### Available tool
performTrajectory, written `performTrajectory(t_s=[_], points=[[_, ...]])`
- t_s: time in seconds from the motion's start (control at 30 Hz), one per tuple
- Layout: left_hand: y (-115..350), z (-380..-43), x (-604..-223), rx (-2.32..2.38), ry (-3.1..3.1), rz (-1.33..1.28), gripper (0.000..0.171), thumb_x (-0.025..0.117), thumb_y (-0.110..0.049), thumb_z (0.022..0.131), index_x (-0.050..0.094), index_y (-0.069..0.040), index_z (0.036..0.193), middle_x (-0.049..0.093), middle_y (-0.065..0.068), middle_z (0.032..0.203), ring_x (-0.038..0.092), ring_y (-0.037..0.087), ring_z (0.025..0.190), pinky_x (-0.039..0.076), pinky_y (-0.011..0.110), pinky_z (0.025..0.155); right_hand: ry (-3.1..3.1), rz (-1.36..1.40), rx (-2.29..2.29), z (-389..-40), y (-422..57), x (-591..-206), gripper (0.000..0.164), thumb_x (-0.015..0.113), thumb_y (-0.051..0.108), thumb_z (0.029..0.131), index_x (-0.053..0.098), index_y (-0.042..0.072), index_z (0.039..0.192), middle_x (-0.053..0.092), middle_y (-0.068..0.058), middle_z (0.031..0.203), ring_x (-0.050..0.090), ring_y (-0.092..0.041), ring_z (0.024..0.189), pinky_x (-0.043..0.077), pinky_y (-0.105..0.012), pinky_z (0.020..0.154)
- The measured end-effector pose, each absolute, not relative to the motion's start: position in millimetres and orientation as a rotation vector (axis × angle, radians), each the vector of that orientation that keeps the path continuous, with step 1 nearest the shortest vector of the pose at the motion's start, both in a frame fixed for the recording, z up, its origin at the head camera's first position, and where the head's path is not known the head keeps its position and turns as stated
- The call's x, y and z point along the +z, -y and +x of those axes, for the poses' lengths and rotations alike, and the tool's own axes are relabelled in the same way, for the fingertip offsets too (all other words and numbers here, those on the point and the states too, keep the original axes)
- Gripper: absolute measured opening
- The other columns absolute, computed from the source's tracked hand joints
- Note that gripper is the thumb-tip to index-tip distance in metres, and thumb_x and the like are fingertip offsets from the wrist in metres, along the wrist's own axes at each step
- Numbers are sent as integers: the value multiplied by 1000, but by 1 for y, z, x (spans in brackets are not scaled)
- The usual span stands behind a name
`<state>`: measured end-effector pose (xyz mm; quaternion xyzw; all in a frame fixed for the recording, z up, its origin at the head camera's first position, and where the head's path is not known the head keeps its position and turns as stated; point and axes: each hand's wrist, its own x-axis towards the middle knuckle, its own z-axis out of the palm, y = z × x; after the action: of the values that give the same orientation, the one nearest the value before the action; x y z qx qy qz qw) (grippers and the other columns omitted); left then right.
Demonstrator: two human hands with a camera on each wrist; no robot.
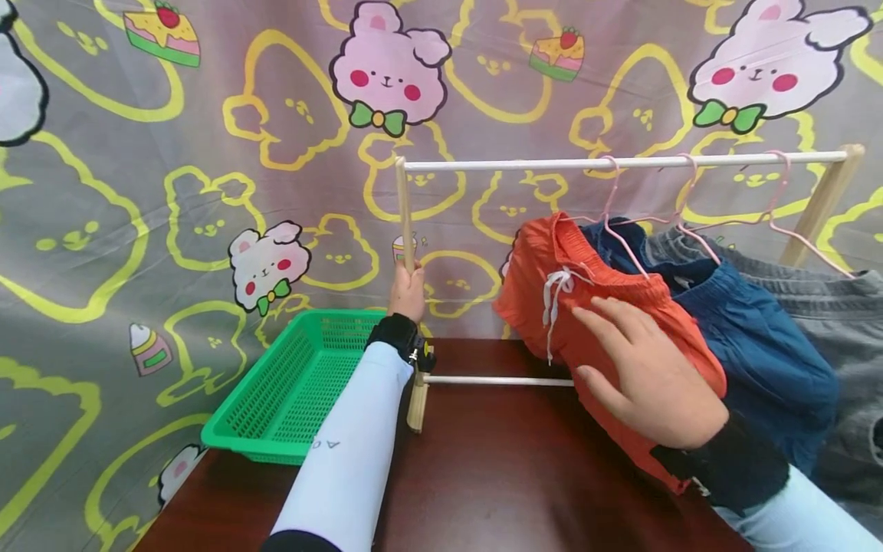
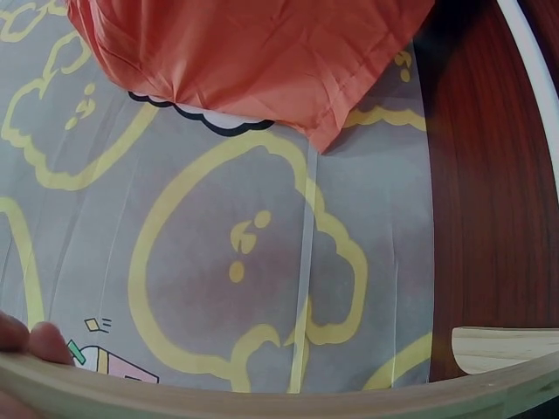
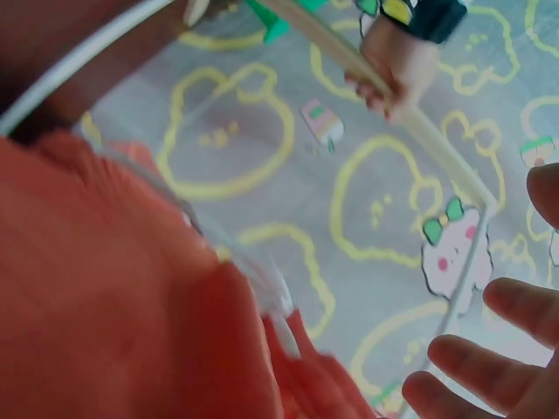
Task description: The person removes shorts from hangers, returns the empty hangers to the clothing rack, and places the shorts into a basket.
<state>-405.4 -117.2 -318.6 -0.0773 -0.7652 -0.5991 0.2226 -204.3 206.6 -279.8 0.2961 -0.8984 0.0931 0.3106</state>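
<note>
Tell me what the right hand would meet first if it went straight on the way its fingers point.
Probably the orange shorts, around the white drawstring, just ahead of the right hand in the head view. Depth is unclear, so it might pass in front.

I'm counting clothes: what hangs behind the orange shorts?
Blue shorts, then gray shorts. The orange shorts hide part of the blue shorts; anything fully covered there cannot be seen.

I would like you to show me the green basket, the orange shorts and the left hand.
Green basket (image 1: pixel 313 392), head view: its mesh floor.
Orange shorts (image 1: pixel 569 345), head view: the front fabric.
Left hand (image 1: pixel 406 294), head view: back of the hand.
</note>
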Motion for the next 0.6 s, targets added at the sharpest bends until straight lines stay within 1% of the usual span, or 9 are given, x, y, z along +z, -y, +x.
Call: performTrajectory(t_s=[0.1, 0.17, 0.23, 0.33, 0.43, 0.6], points=[[118, -406, -318, -1641, 2112, -190, 26, 43, -18, 105, 44, -6, 128, 43, 6, 85, 45, 21, 71, 37, 34, 67, 2305, 745, 206, -207, -214, -265, 76, 79, 24, 81, 49, 6, 147, 45, -22, 146, 41, -44, 131, 37, -64, 104], [118, -407, -317, -1624, 2116, -183, 23, 44, -17, 104, 45, -8, 125, 44, 6, 85, 45, 21, 72, 37, 33, 69, 2280, 684, 178, -210, -219, -258, 76, 80, 21, 79, 49, 2, 145, 44, -26, 145, 40, -48, 130, 32, -63, 109], [118, -407, -317, -1627, 2114, -182, 22, 44, -16, 104, 45, -8, 124, 44, 6, 85, 45, 22, 73, 38, 34, 70, 2290, 604, 168, -212, -225, -253, 78, 82, 19, 78, 48, 0, 145, 41, -30, 145, 38, -51, 131, 29, -64, 111], [117, -406, -318, -1635, 2114, -166, 23, 44, -17, 104, 46, -8, 125, 46, 7, 86, 48, 23, 75, 39, 35, 72, 2364, 487, 183, -217, -232, -250, 82, 83, 18, 79, 43, -1, 148, 37, -33, 147, 36, -54, 130, 30, -69, 106], [117, -405, -320, -1640, 2116, -140, 23, 44, -17, 105, 46, -9, 126, 48, 7, 88, 49, 23, 76, 39, 36, 73, 2447, 407, 220, -223, -237, -249, 81, 80, 19, 84, 38, -1, 151, 33, -34, 148, 35, -56, 129, 35, -74, 97], [117, -406, -318, -1647, 2090, -178, 21, 45, -18, 106, 46, -9, 124, 45, 5, 86, 47, 20, 72, 38, 33, 70, 2584, 298, 296, -235, -244, -247, 84, 73, 23, 90, 27, -4, 155, 31, -36, 147, 37, -57, 124, 38, -76, 91]])
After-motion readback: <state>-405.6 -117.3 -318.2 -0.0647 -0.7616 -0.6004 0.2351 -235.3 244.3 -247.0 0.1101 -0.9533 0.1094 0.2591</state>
